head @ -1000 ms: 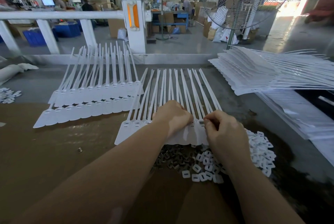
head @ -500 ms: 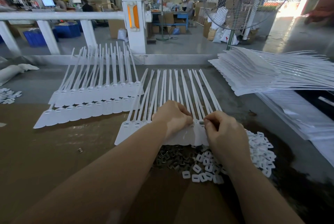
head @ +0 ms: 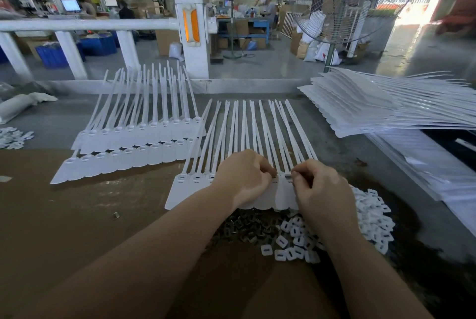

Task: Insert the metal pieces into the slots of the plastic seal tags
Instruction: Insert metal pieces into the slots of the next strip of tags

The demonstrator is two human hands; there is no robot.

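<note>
White plastic seal tags (head: 257, 197) lie in a fanned row on the brown board (head: 77, 215); everything else sits relative to that row. Below it, the dark heap of metal pieces (head: 247, 228), with small white caps (head: 296, 239) beside. The left hand (head: 244, 179) rests curled on the row's heads — steadying it, I judge. The right hand (head: 319, 190) pinches a metal clip (head: 288, 176) at a slot, fingers nearly closed. Best to seat it square and press straight down — a tilted piece could jam.
</note>
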